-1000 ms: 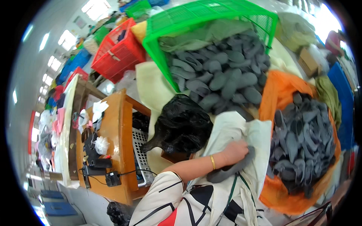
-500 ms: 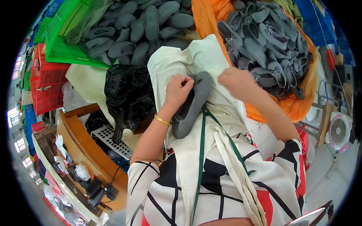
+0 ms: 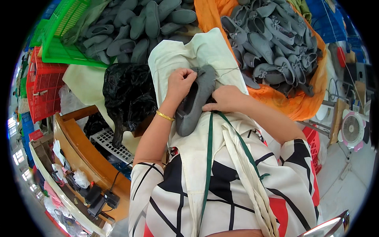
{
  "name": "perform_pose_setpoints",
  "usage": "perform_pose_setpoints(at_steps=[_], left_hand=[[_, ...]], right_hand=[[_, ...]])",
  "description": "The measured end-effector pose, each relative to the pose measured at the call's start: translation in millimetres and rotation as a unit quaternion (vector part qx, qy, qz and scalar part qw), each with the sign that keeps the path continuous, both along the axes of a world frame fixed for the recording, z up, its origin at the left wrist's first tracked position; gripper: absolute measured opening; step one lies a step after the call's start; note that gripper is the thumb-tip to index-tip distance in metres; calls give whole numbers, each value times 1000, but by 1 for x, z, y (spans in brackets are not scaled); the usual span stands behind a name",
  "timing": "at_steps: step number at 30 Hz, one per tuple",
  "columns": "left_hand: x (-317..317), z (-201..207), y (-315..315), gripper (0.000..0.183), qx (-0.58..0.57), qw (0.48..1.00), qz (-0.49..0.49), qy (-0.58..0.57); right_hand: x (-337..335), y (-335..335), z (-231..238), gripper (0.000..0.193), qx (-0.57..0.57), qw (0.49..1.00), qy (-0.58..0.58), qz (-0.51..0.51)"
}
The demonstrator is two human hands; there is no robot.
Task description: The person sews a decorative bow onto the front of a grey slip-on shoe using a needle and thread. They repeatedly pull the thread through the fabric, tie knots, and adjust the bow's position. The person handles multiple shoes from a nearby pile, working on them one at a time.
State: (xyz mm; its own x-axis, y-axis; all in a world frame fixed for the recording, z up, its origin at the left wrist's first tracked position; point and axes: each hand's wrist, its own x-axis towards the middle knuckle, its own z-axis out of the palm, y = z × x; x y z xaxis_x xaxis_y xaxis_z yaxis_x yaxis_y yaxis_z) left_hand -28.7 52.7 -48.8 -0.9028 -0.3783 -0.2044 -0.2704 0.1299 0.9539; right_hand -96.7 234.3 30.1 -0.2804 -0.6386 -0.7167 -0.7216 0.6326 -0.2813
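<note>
A grey flat shoe (image 3: 192, 112) lies on the cream apron cloth over my lap, toe away from me and opening up. My left hand (image 3: 181, 85) is closed in a pinch on the shoe's upper by the front of the opening. My right hand (image 3: 229, 98) is at the shoe's right side, fingers curled against it and thumb pointing left. What those fingers hold, if anything, is hidden. A thin dark thread (image 3: 231, 70) stretches right from the shoe's toe area across the cream cloth (image 3: 169, 51).
Grey shoes fill a green basket (image 3: 59, 56) at the far left and an orange sack (image 3: 292, 110) at the far right. A black plastic bag (image 3: 128, 93) lies left of my lap, beside a wooden drawer unit (image 3: 85, 148). A white fan (image 3: 352, 129) stands right.
My right hand has come in from the right, where it was blurred in motion, to the shoe's side. My left hand keeps its pinch. The view has shifted slightly.
</note>
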Motion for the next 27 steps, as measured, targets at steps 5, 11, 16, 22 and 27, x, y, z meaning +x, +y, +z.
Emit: perform_pose_setpoints(at_steps=[5,11,16,22,27], left_hand=[[0,2,-7,14,30,999,-17,-31],[4,-1,-6,12,88,995,-2,-40],[4,-2,-4,17,102,994,23,-16],[5,3,-4,16,115,993,25,-27],[5,0,-7,12,98,995,4,-33]], right_hand=[[-3,16,-7,31,-66,997,-43,-8],[-14,34,35,17,-131,989,-40,-62],[-29,13,35,23,-281,955,70,-68],[-37,-15,4,23,-318,931,177,-10],[-39,-22,-5,21,-302,936,180,10]])
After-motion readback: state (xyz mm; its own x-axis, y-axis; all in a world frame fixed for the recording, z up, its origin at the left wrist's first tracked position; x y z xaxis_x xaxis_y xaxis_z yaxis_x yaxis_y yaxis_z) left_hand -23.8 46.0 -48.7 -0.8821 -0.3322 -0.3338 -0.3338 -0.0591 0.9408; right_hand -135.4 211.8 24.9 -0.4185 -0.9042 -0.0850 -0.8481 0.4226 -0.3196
